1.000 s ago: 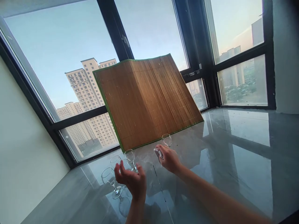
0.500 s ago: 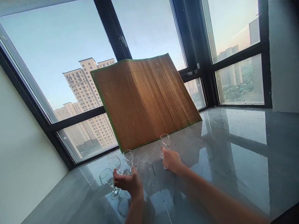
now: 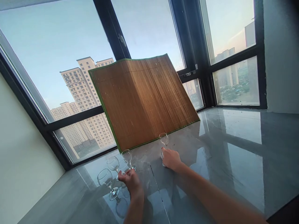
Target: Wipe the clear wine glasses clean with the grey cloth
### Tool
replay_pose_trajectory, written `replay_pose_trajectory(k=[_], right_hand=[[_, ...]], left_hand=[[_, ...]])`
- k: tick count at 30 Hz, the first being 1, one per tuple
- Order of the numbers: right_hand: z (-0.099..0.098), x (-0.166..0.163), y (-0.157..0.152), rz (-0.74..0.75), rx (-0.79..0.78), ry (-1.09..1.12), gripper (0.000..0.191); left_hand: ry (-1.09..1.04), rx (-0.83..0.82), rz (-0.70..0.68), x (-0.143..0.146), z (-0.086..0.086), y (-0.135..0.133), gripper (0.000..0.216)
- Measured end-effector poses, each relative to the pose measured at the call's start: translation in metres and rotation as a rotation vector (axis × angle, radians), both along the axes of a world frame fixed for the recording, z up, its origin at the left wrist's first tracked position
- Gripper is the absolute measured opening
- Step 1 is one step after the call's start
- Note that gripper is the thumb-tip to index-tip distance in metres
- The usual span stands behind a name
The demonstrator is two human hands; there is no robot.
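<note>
A single glass is standing upright near the far edge of the counter, just in front of a bamboo mat. Its foot is being covered by the right hand, whose fingers are being curled together at the base of the stem. Because the foot is hidden, it cannot be told whether the stem is actually being gripped. The left hand is being held low toward the far left corner, fingers bent and close together, at the foot of the nearest glass of a small cluster. Contact or a closed grip cannot be told there either.

The glasses are being judged thin and top-heavy. Each is best being taken low on the stem with light pressure, raised straight up and set down flat. The polished counter is being judged slippery, so sliding a foot across it is best being avoided.

A second glass and a third glass are standing just beside the nearest one, crowding the left hand, and a sideways brush of the knuckles could tip them. The mat is being propped against the window frame, leaving little room behind the single glass. A dark seam is running across the counter between the hands, and the feet are being blurred by reflections.
</note>
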State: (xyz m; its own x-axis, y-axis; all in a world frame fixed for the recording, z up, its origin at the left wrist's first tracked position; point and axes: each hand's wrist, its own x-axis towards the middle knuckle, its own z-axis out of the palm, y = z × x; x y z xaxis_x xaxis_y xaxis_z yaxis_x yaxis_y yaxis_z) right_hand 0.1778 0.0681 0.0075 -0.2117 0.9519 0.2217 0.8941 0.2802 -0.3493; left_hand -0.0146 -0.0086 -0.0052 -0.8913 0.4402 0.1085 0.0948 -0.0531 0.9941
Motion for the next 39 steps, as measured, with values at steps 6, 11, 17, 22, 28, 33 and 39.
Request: replay_pose_trajectory(k=[6, 11, 17, 22, 28, 33, 39], right_hand=[[-0.001, 0.006, 0.009, 0.027, 0.034, 0.022, 0.036], [0.0, 0.006, 0.007, 0.071, 0.081, 0.07, 0.041], [0.009, -0.009, -0.005, 0.132, 0.17, 0.186, 0.046], [0.016, -0.019, -0.013, 0.188, 0.38, 0.656, 0.043], [0.019, -0.023, -0.023, 0.219, 0.438, 0.885, 0.047], [0.017, -0.026, -0.029, 0.271, 0.49, 0.889, 0.048], [0.017, -0.028, -0.026, 0.254, 0.44, 0.953, 0.056]], left_hand=[[0.101, 0.077, -0.22, 0.021, -0.002, -0.005, 0.044], [0.432, 0.053, -0.355, 0.043, 0.0, -0.012, 0.042], [0.715, 0.122, -0.514, 0.059, -0.009, -0.009, 0.044], [0.658, 0.114, -0.459, 0.057, -0.003, -0.007, 0.047], [0.655, -0.167, -0.257, 0.044, -0.003, 0.001, 0.05], [0.878, -0.218, -0.285, 0.045, -0.007, -0.001, 0.051], [1.014, -0.254, -0.331, 0.051, -0.006, -0.006, 0.062]])
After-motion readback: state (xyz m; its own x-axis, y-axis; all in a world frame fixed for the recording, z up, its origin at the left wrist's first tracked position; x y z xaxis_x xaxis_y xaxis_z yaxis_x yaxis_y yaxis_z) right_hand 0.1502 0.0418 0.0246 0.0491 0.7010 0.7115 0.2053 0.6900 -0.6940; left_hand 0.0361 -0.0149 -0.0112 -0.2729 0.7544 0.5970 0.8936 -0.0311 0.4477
